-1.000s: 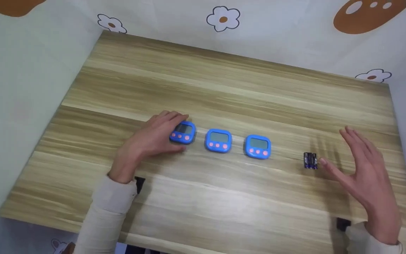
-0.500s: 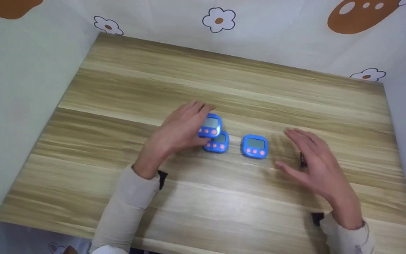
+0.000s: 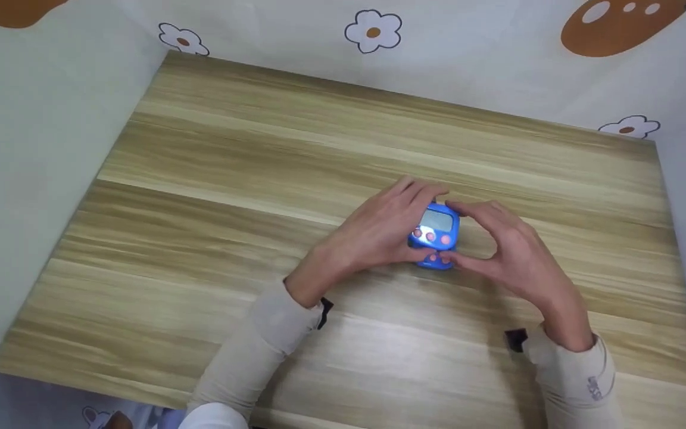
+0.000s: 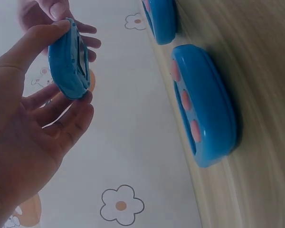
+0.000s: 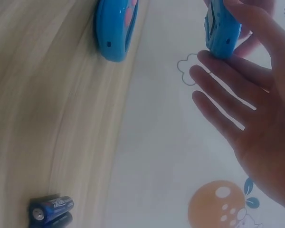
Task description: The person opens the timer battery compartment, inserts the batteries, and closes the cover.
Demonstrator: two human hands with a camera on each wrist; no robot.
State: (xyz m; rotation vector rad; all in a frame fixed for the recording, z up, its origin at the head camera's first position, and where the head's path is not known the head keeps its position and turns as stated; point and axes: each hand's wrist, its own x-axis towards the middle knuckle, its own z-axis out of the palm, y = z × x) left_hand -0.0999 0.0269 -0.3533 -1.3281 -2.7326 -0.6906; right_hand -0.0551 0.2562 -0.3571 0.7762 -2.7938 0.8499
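Between my two hands is a blue digital timer [image 3: 437,221] with a grey screen and pink buttons, raised above the table. My left hand [image 3: 376,232] grips its left side between thumb and fingers. On the opposite edge, my right hand [image 3: 518,253] pinches it with thumb and index finger, the other fingers extended. Directly below in the head view, a second blue timer [image 3: 433,264] is partly covered. The left wrist view shows two timers on the table, a near one [image 4: 206,107] and a farther one [image 4: 161,21]. My left hand covers one of them in the head view.
Small dark-blue batteries [image 5: 54,209] lie on the wood-grain table [image 3: 230,149], seen in the right wrist view; my right hand hides them from the head camera. A patterned white wall covering [image 3: 295,30] borders the table's back edge.
My left hand has lifted the leftmost timer and carried it rightward over the others. My right hand has moved left from beside the batteries and taken hold of the same timer.
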